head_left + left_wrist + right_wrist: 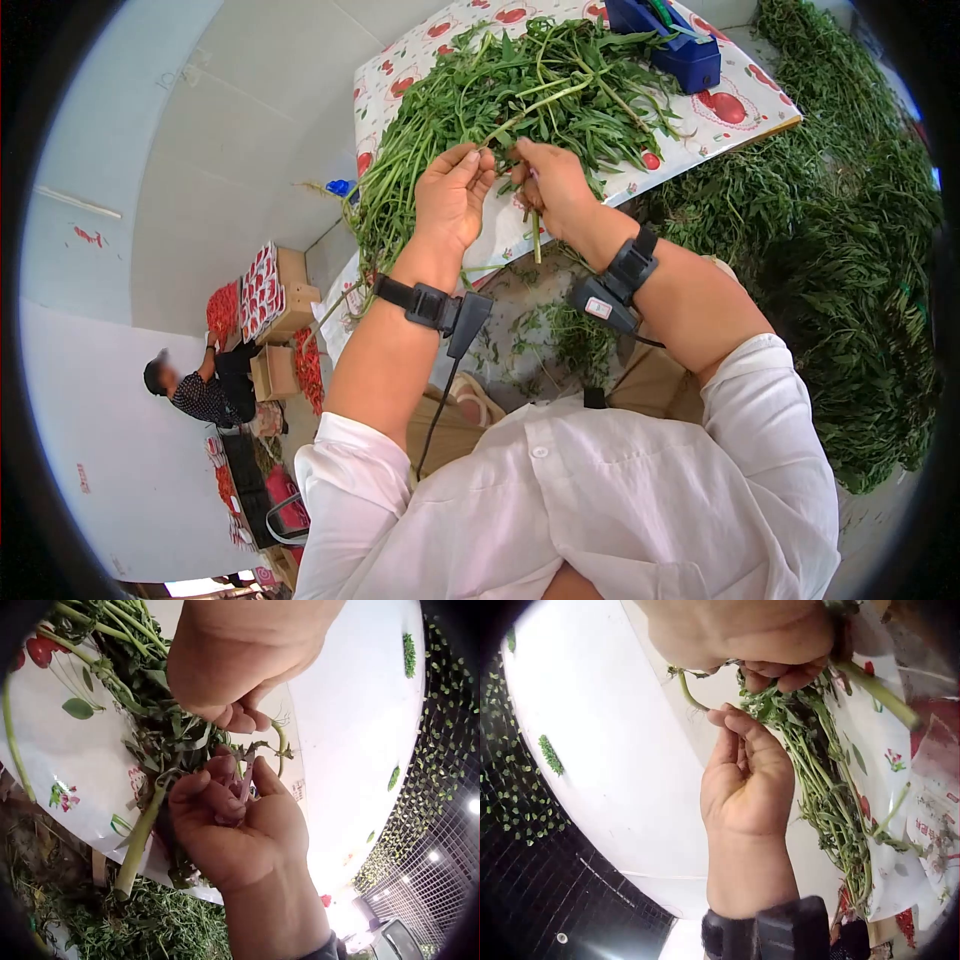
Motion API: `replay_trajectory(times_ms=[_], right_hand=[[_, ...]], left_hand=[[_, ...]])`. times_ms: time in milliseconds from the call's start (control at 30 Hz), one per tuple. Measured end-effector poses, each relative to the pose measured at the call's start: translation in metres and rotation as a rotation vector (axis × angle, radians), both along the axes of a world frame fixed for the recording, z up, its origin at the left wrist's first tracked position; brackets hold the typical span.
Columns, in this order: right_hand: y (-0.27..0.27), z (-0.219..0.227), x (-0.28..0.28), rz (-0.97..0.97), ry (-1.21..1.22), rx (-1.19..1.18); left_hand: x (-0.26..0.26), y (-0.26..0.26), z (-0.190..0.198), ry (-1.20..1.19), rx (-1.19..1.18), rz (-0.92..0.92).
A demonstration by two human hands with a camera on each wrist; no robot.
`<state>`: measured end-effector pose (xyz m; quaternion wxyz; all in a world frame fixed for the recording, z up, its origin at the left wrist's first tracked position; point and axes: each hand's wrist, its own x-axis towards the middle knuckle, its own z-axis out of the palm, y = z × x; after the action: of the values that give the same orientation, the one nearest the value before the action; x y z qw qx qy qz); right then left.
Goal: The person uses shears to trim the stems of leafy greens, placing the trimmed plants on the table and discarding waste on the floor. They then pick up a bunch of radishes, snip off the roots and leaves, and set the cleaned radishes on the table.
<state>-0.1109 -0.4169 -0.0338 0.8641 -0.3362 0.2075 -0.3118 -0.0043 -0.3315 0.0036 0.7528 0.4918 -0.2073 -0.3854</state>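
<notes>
My left hand (457,195) pinches the end of a thin green stem (685,688) with fine hairs, fingertips just above the table. Close beside it, my right hand (560,190) has its fingers curled round a slender pinkish-purple strip (247,782), with small wilted leaf bits at its tip; what the strip is, I cannot tell. A thick, cut green stalk (141,844) sticks out beside the right hand's fingers. Beneath and beyond both hands spreads a large heap of long-stemmed leafy greens (450,100), its stems drooping over the table's left edge.
The table (730,125) has a white fruit-patterned cover. A blue tape dispenser (690,62) stands at its far right. Piled greens (840,260) cover the floor at right. At left, a seated person (200,390) is near cardboard boxes (290,315) and red produce (222,312).
</notes>
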Motion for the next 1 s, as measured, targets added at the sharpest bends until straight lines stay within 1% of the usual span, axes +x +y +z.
replay_trajectory(times_ms=[33,167,267,367,467,567,667,767,867,900,1000], right_hand=[[0.004,-0.001,-0.003,0.025,0.0,-0.017],[0.017,0.003,-0.007,0.027,0.09,-0.245],[0.017,0.001,-0.005,-0.024,0.074,-0.33],[0.016,0.0,-0.003,-0.075,0.058,-0.395],[0.016,-0.002,0.0,-0.103,0.058,-0.465],[0.012,0.003,0.002,-0.146,0.033,-0.53],[0.007,0.016,-0.004,-0.113,0.047,-0.558],[-0.002,0.024,0.003,-0.193,0.063,-0.703],[-0.011,0.041,0.003,-0.247,0.053,-0.837],[-0.015,0.044,0.005,-0.236,0.074,-0.836],[-0.027,0.039,0.012,-0.343,0.049,-0.941]], left_hand=[[-0.001,-0.001,0.001,-0.03,-0.004,0.028],[-0.003,-0.005,0.003,-0.141,0.008,0.094],[-0.005,-0.006,0.004,-0.209,0.041,0.118],[-0.006,-0.008,0.006,-0.211,0.029,0.16],[-0.006,-0.007,0.008,-0.219,0.006,0.164],[-0.006,-0.006,0.011,-0.286,0.023,0.107],[-0.009,-0.007,0.012,-0.3,0.013,0.102],[-0.011,-0.009,0.022,-0.43,0.018,0.127],[-0.005,-0.016,0.036,-0.518,-0.067,0.123],[-0.005,-0.02,0.041,-0.533,-0.071,0.138],[-0.002,-0.029,0.041,-0.561,-0.082,0.122]])
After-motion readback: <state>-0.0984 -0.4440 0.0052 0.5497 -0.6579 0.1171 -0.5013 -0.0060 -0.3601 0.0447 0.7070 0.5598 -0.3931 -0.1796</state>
